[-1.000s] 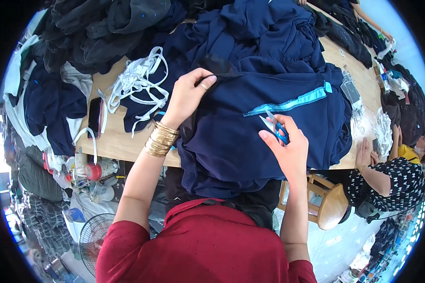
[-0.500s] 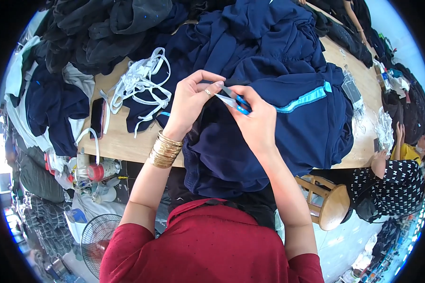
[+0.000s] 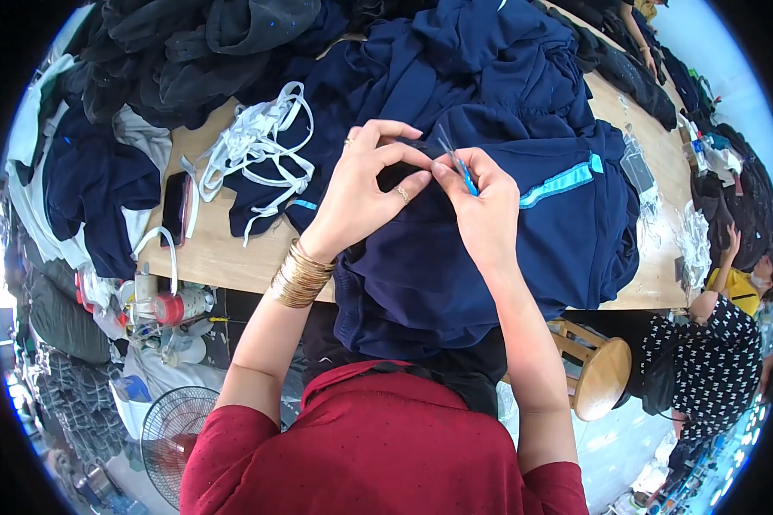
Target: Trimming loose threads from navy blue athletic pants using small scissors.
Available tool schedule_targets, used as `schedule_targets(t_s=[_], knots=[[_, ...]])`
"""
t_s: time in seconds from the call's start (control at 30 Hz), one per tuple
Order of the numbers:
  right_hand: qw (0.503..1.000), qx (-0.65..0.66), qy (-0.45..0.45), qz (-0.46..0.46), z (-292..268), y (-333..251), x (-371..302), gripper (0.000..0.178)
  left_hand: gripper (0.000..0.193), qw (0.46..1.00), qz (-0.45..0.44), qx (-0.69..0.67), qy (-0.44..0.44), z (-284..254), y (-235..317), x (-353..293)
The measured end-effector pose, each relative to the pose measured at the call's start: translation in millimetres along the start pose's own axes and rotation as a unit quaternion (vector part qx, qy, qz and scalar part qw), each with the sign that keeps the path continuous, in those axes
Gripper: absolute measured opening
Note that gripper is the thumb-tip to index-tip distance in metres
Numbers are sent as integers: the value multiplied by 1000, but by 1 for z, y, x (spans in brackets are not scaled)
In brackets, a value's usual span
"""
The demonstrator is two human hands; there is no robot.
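Note:
Over the navy garment, my hands meet almost fingertip to fingertip. My left hand has its thumb and index finger curled to a pinch beside my right thumb. Whatever it pinches is too small to make out; the middle finger reaches out above. In my right hand are small blue-handled thread snips, their blades pointing up and away from me. To the right of them, a light-blue strip lies along the garment, which spreads over the table's near edge into my lap.
White tapes lie tangled at left, near a phone. Dark garments heap up behind on the wooden table. A stool and a person in a patterned top are at right; a fan stands lower left.
The snips have turned upright in my right hand, their blades moving away from my left fingers. My left fingers have spread somewhat and shifted right. The person at right has moved slightly.

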State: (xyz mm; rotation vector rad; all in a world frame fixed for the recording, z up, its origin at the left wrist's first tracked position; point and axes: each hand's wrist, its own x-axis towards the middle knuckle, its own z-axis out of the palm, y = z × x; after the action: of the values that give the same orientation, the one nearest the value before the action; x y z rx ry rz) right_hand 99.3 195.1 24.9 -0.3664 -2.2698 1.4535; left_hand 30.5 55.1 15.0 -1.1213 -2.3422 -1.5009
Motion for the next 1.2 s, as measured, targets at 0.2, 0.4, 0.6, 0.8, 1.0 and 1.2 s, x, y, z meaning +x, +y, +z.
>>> schedule_targets(t_s=[0.2,0.4,0.6,0.8,1.0,1.2], knots=[[997,-63,-24,-41,-1,-4,0,16,11,999,-16,13,-26,-5,-4,6],[982,-174,-43,-64,-5,13,-5,21,14,959,-187,-212,-24,-3,-18,2],[962,-243,-1,-126,-16,5,-12,30,15,922,-228,-310,-26,-9,-13,2],[914,-342,11,-219,-20,2,-15,25,15,931,-215,-295,-26,-9,-12,2],[896,-361,24,-256,-16,1,-12,24,14,938,-201,-281,-30,-7,-10,2],[888,-380,20,-259,-14,-1,-10,24,14,940,-193,-278,-33,-6,-11,2]])
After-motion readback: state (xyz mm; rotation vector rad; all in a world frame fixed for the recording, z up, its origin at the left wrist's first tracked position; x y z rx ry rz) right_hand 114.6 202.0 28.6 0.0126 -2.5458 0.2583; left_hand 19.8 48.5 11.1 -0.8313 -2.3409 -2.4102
